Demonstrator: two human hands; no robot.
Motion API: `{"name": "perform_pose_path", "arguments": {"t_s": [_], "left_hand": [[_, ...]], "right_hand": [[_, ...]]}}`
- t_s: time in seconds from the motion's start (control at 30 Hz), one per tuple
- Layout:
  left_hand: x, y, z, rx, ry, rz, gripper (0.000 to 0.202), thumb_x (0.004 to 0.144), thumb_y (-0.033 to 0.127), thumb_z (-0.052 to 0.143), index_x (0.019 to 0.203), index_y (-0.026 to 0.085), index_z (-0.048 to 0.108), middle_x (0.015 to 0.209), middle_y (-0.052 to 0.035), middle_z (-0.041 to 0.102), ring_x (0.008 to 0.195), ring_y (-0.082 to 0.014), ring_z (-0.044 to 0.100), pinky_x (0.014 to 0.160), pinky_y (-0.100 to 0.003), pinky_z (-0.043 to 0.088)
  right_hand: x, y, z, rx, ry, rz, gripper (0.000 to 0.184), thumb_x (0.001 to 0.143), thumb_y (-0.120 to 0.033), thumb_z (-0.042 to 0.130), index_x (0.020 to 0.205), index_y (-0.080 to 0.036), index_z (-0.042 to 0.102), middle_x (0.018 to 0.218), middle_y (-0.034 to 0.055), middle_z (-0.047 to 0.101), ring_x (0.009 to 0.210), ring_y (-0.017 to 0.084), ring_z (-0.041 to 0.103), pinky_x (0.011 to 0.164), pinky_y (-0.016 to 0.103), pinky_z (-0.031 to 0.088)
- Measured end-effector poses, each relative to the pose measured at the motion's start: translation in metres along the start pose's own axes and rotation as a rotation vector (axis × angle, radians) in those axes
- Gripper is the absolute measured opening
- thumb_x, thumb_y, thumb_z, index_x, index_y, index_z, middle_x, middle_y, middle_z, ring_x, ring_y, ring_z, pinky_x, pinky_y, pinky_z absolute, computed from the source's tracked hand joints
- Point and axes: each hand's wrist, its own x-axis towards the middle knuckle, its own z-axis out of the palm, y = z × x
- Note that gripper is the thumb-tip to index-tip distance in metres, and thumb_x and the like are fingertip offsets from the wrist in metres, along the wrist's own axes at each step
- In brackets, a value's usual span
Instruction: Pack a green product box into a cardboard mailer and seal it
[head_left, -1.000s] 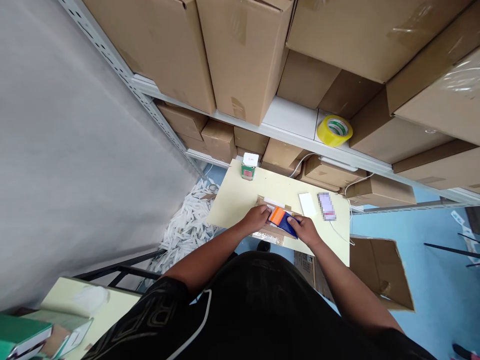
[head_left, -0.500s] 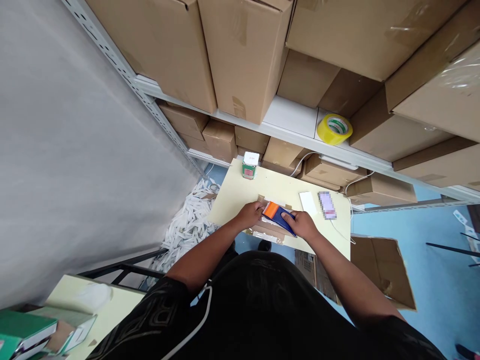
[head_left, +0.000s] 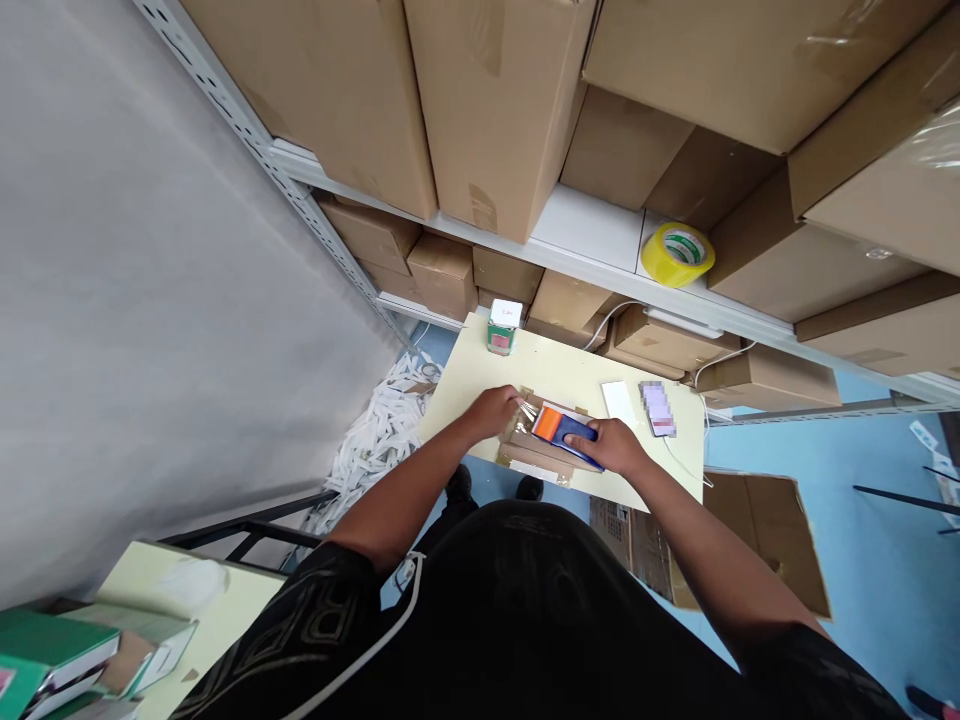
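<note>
A small flat cardboard box (head_left: 534, 458) lies on the pale yellow table (head_left: 465, 385) in front of me. My right hand (head_left: 616, 446) grips the blue handle of an orange and blue tape dispenser (head_left: 561, 430) held over the box. My left hand (head_left: 495, 410) rests at the box's left end, fingers pinching a stretch of clear tape (head_left: 526, 410) that runs from the dispenser.
On the table stand a small green and white box (head_left: 502, 327), a white card (head_left: 619, 402) and a phone (head_left: 658, 407) with a cable. A yellow tape roll (head_left: 677, 254) sits on the shelf among cardboard boxes. An open carton (head_left: 757, 535) is at the right, white scraps (head_left: 375, 435) on the floor at left.
The right hand has drawn the dispenser a little to the right. A strip of clear tape now stretches between it and the left hand. The view has tilted slightly.
</note>
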Motion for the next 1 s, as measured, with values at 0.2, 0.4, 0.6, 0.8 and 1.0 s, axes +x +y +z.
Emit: {"name": "perform_pose_path", "arguments": {"t_s": [0.2, 0.4, 0.6, 0.8, 1.0], "left_hand": [[-0.009, -0.026, -0.033, -0.062, -0.032, -0.011, 0.025, 0.092, 0.041, 0.049, 0.09, 0.02, 0.062, 0.075, 0.0001, 0.066, 0.071, -0.0189, 0.066, 0.068, -0.03, 0.047], [-0.018, -0.024, -0.024, -0.158, 0.03, 0.007, 0.028, 0.09, 0.049, 0.054, 0.088, 0.021, 0.058, 0.078, 0.0012, 0.063, 0.073, -0.0177, 0.061, 0.068, -0.029, 0.046], [-0.014, -0.029, -0.011, -0.119, 0.093, -0.006, 0.028, 0.088, 0.049, 0.057, 0.086, 0.022, 0.057, 0.08, 0.0014, 0.063, 0.077, -0.0186, 0.06, 0.07, -0.03, 0.044], [0.0, -0.066, 0.025, -0.118, 0.12, -0.143, 0.022, 0.091, 0.042, 0.054, 0.089, 0.021, 0.058, 0.078, 0.0006, 0.062, 0.078, -0.0189, 0.06, 0.073, -0.03, 0.046], [0.007, -0.089, 0.073, -0.103, 0.153, -0.226, 0.016, 0.097, 0.033, 0.051, 0.096, 0.019, 0.058, 0.09, -0.0037, 0.068, 0.088, -0.0191, 0.064, 0.082, -0.031, 0.048]], "right_hand": [[-0.002, 0.029, 0.012, 0.164, -0.009, 0.025, 0.061, 0.078, -0.08, 0.061, 0.066, -0.021, 0.063, 0.059, 0.0016, 0.062, 0.059, 0.018, 0.06, 0.055, 0.028, 0.035], [-0.001, 0.046, 0.024, 0.298, 0.023, -0.063, 0.057, 0.077, -0.076, 0.066, 0.066, -0.02, 0.061, 0.061, -0.0002, 0.059, 0.06, 0.017, 0.056, 0.054, 0.026, 0.035], [-0.004, 0.05, 0.023, 0.382, 0.034, -0.027, 0.056, 0.076, -0.074, 0.068, 0.066, -0.019, 0.062, 0.059, -0.0012, 0.057, 0.059, 0.016, 0.054, 0.054, 0.026, 0.036], [0.004, 0.036, 0.017, 0.283, -0.044, 0.058, 0.058, 0.077, -0.077, 0.066, 0.079, -0.019, 0.073, 0.063, 0.0011, 0.068, 0.061, 0.019, 0.064, 0.055, 0.026, 0.041], [0.013, 0.025, 0.011, 0.25, -0.075, 0.084, 0.058, 0.078, -0.075, 0.069, 0.093, -0.019, 0.079, 0.078, 0.0044, 0.077, 0.075, 0.023, 0.072, 0.063, 0.028, 0.047]]}}
